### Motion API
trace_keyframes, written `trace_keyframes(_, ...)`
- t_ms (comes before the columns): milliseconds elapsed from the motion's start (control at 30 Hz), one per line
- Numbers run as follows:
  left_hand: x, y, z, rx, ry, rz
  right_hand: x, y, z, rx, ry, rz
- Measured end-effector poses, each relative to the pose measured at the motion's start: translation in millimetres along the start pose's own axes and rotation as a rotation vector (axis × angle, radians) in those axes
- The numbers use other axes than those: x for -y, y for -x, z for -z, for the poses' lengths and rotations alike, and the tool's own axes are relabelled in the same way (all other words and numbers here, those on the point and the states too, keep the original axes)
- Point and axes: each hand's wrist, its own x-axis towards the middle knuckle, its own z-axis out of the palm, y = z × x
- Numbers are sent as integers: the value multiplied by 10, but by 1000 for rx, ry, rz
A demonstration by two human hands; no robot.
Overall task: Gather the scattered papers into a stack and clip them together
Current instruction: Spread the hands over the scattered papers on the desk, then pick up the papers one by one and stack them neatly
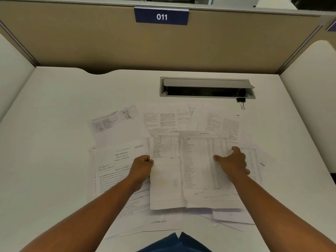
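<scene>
Several printed papers lie scattered and overlapping across the white desk [54, 124]. My left hand [141, 167] pinches the left edge of a table sheet with handwritten numbers [166, 180]. My right hand [231, 163] rests on a sheet with long columns of figures [198, 160], fingers curled at its right edge. A Kannada exam paper [116, 164] lies left of my left hand. More text sheets [223, 124] fan out behind. A black binder clip [241, 101] lies at the back right, beyond the papers, untouched.
An open grey cable tray [207, 87] is set into the desk behind the papers, next to the clip. Beige partition walls [163, 46] with a blue "011" sign [161, 16] close off the back, and white side panels flank the desk.
</scene>
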Motion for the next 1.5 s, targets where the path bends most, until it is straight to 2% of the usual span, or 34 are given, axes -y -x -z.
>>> trace_keyframes(300, -3, 16, -144, 89, -2, 33, 26, 92, -33, 54, -75, 56)
trace_keyframes(500, -32, 91, -280, 177, 85, 9, 151, 225, -165, 114, -75, 126)
trace_keyframes(567, -40, 116, -293, 161, 78, -38, 180, 263, -229, 148, -99, 152)
trace_keyframes(733, -285, 227, -118, 91, 51, -231, 290, 378, -220, 245, -431, 246)
trace_keyframes(833, -563, 324, 157, 97, 70, -326, 462, 461, -62, 413, -601, 273)
trace_keyframes(967, -863, 490, 459, 145, 188, -412, 659, 555, 120, 744, -800, 345)
trace_keyframes(1033, -973, 561, 547, 126, 196, -464, 775, 657, 201, 808, -842, 384)
trace_keyframes(1200, -1114, 711, 691, 36, 216, -672, 959, 868, 359, 647, -930, 560)
trace_keyframes(1300, -1049, 762, 708, -45, 67, -782, 981, 985, 433, 583, -881, 687)
trace_keyframes(1400, -985, 799, 631, -211, -110, -820, 972, 1072, 382, 543, -814, 693)
trace_keyframes(1500, -980, 827, 542, -303, -57, -799, 936, 1127, 291, 491, -756, 693)
